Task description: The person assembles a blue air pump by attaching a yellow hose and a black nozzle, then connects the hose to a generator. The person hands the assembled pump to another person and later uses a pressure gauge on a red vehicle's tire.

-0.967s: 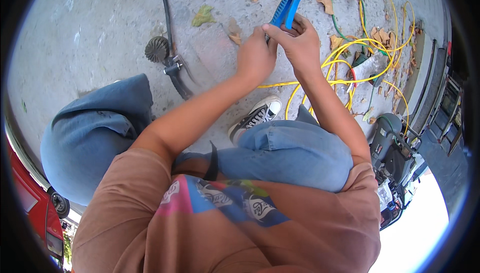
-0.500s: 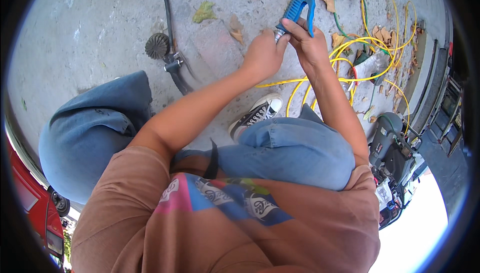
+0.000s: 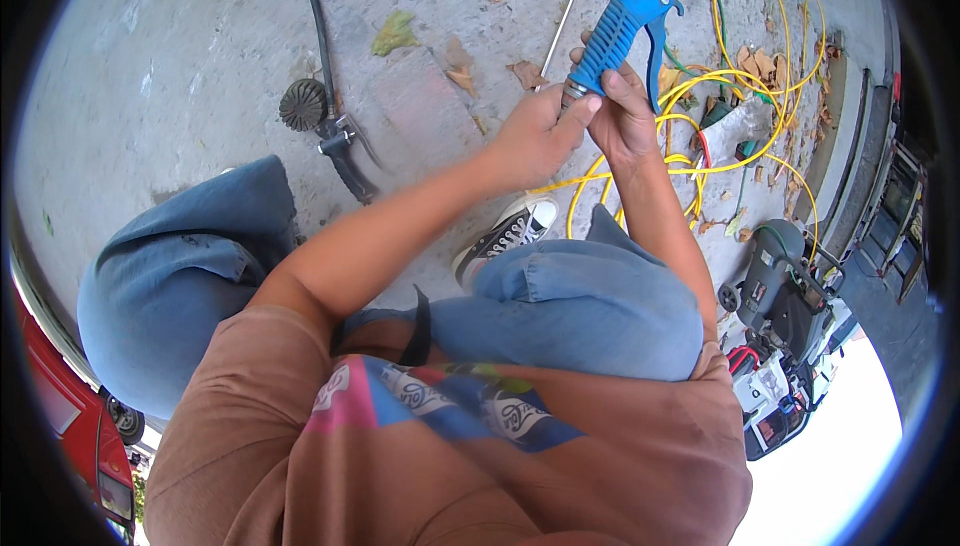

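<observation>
A blue air blow gun (image 3: 612, 38) with a ribbed handle, a trigger and a thin metal nozzle is held up over the concrete. My right hand (image 3: 627, 118) is closed round the lower handle from behind, its thumb near the base. My left hand (image 3: 535, 141) pinches the metal fitting (image 3: 573, 93) at the handle's end, its thumb and finger pressed against it. Whether a hose runs into that fitting is hidden by the left hand. A screwdriver (image 3: 566, 21) with a green handle lies on the ground just beyond the hands.
Yellow hose (image 3: 690, 171) lies in loops to the right, among dry leaves (image 3: 765, 66). Left of my arm rests a black inflator gun (image 3: 345, 161) with a round ribbed gauge (image 3: 303, 106) and a black hose (image 3: 312, 6). A grey and black machine (image 3: 785, 281) stands at right.
The blow gun has come nearer and its nozzle has swung rightward, baring the screwdriver behind it. My right hand now sits lower round the handle; the left stays at the fitting.
</observation>
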Motion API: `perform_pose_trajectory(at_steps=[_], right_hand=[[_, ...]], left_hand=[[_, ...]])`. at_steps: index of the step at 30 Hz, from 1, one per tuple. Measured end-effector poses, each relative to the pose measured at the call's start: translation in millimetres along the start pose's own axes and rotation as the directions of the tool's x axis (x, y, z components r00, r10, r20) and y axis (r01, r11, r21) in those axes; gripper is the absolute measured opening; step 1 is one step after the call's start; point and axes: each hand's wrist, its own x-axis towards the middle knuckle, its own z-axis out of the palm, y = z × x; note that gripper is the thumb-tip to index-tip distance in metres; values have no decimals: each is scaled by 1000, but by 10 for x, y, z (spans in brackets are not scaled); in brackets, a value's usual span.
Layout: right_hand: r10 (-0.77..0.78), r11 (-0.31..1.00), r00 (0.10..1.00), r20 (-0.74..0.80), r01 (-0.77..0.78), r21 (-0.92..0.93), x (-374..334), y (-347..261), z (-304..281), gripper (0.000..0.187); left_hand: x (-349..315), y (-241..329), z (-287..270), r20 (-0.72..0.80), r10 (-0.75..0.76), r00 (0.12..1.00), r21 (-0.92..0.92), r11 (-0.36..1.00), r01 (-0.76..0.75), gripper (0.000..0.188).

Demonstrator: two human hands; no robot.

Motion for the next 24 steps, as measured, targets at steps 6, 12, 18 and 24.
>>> perform_pose_trajectory(at_steps=[6,12,18,24], right_hand=[[23,973,985,-174,-62,-224,47,-59,157,32],[-219,872,938,-268,65,-485,27,-2,425,28],[-242,757,939,-245,25,-653,-17,23,584,25],[-242,773,944,-224,48,-632,-94,-50,594,27]], left_hand=[[124,-50,67,-195,-4,981,-14,1000,1,32],[144,68,67,-395,160,905,377,926,1,31],[148,130,-19,-363,106,926,396,917,50,23],[108,175,57,-309,101,946,257,966,-19,25]])
